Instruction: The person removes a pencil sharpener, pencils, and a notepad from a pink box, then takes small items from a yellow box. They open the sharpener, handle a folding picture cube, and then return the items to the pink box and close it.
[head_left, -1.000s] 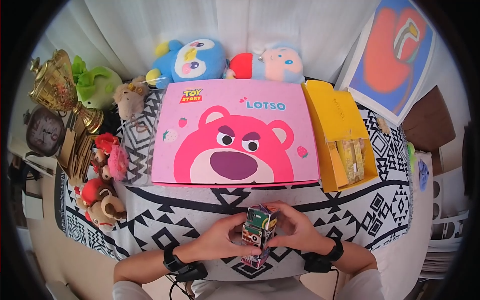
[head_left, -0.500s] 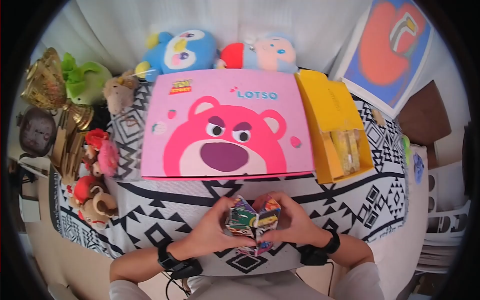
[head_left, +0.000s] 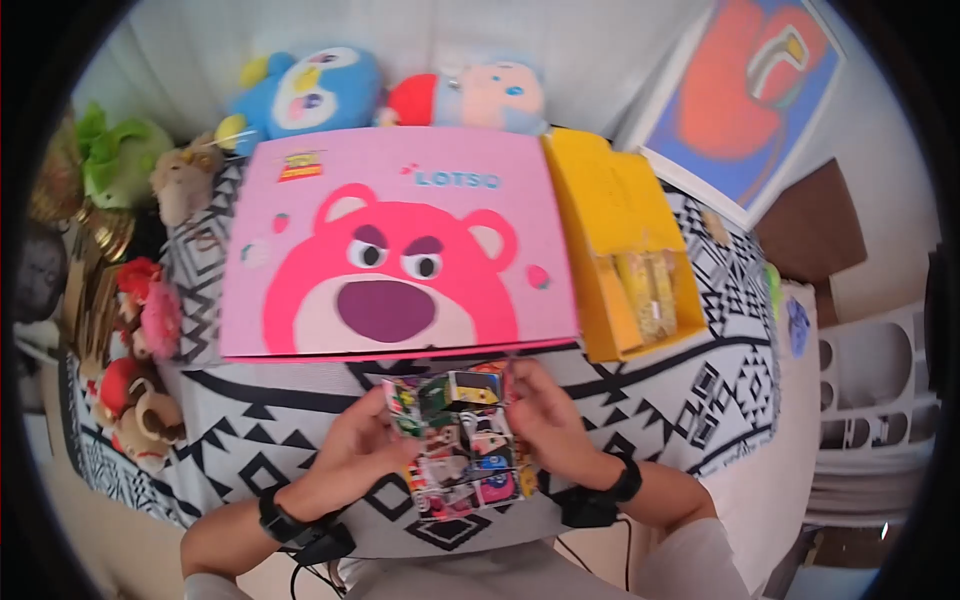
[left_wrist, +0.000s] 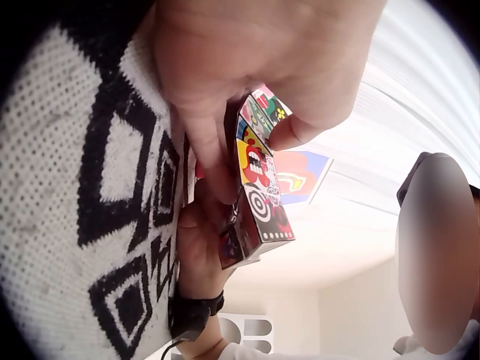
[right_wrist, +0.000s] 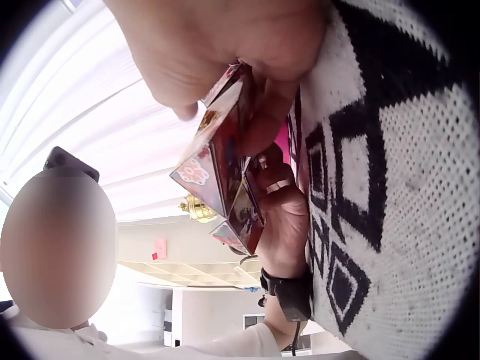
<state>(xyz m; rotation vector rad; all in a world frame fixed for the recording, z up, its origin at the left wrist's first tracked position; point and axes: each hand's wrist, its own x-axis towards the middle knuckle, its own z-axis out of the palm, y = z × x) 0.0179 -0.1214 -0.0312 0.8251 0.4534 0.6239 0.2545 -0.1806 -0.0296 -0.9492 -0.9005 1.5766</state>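
A folding picture cube, printed all over with colourful cartoon art, is spread into a wide, uneven panel just above the patterned cloth. My left hand grips its left edge, thumb on the near face and fingers behind. On the opposite edge, my right hand holds it the same way. The left wrist view shows the cube side-on, with hinged blocks set at angles. From the right wrist view, the cube shows slanted, pointed facets, and fingers hide part of its back.
Beyond my hands lies a large pink bear box, with an open yellow box at its right. Plush toys line the back, others the left. A framed picture leans at back right. Black-and-white cloth covers the table.
The cube was a narrow upright block, then split down the middle, and is now unfolded wide. My hands have moved apart, and the head view has shifted right.
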